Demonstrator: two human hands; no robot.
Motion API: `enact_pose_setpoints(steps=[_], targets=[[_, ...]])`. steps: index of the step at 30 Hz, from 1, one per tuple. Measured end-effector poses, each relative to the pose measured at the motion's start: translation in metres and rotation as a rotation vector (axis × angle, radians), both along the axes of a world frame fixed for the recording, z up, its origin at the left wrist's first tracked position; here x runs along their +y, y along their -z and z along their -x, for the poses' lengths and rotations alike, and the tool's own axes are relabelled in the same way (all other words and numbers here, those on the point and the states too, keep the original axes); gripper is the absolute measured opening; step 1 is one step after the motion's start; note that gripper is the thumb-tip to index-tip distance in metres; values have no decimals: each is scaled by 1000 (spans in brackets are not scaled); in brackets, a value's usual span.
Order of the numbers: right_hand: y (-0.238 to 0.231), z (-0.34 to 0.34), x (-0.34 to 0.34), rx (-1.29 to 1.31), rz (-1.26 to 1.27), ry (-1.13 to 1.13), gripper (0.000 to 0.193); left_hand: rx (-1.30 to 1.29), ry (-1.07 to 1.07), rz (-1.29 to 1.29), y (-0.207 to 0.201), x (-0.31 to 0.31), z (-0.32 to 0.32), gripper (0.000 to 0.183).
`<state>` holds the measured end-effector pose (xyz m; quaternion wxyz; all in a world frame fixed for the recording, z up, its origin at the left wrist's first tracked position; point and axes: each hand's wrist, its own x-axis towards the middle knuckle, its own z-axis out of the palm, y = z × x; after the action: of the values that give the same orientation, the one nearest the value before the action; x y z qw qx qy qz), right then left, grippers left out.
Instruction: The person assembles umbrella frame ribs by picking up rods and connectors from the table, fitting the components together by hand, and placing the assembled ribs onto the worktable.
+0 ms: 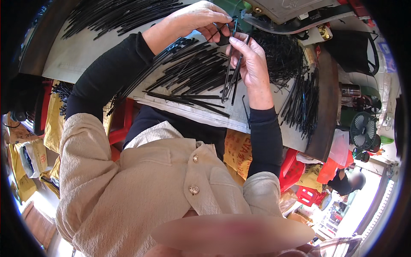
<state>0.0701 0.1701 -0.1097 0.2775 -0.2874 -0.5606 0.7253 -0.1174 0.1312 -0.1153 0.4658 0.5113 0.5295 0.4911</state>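
My right hand (253, 64) is closed around a small bundle of thin black sticks (229, 81) that hang down from its fingers. My left hand (198, 19) pinches the top end of one black stick (234, 23) just above that bundle, and the fingertips of both hands almost touch. Both hands hover over a grey work table (81, 60). Directly beneath them lies a loose heap of the same black sticks (188, 75).
More black sticks lie at the table's far left (115, 15) and right edge (302, 107). A tangled black mass (282, 51) sits beside a grey machine (291, 10). Yellow sacks (53, 124), a red stool (122, 124) and a small fan (363, 128) stand around the table.
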Motion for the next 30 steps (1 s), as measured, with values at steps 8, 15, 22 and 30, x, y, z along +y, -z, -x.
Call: enact_pose_setpoints(steps=[8,15,22,30], targets=[[2,-1,2,34,6,16,20,1,52,-15,2,-2,0,32],[3,4,5,25,-37,-42,20,31,92,20,0,-3,-1,31],[3,6,14,13,-40,-22,18,102,30,22,0,1,-4,32],[5,7,13,-9,-46,-13,16,127,18,9,2,3,-4,31]])
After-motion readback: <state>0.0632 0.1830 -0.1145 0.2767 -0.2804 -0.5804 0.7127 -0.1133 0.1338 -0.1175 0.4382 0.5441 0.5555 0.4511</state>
